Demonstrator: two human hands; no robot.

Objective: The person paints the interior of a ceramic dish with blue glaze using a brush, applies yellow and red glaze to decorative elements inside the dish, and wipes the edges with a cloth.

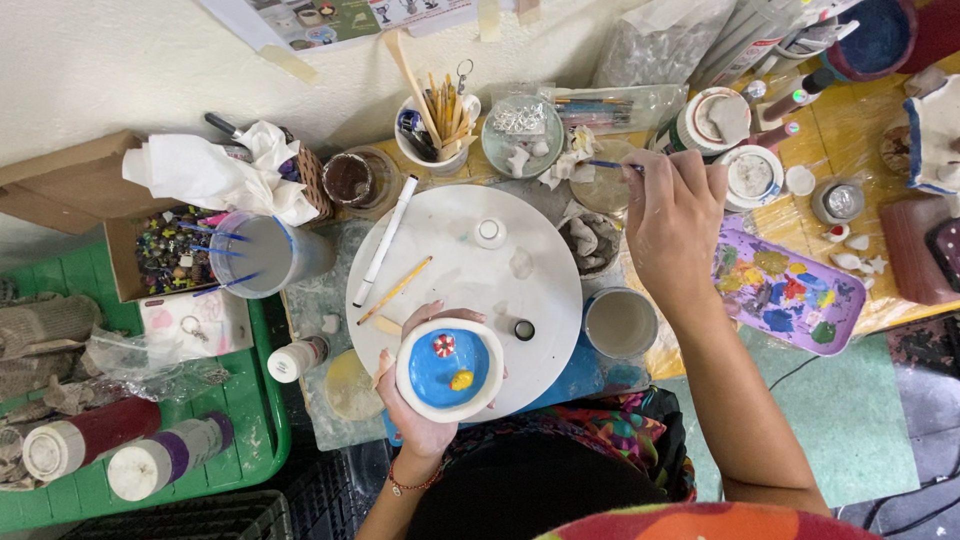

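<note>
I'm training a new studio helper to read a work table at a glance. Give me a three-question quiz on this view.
1. True or false: the left hand holds the small bowl.
2. What colour is the bowl's inside? A red, B blue, C green
3. What tool does the right hand hold?

Key: 1 true. 2 B. 3 A thin paintbrush, raised beyond the white round board, near the purple paint palette.

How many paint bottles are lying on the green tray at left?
2: a red paint bottle lying at the tray's left edge, and a purple paint bottle just right of it. Clutter may hide more.
</note>
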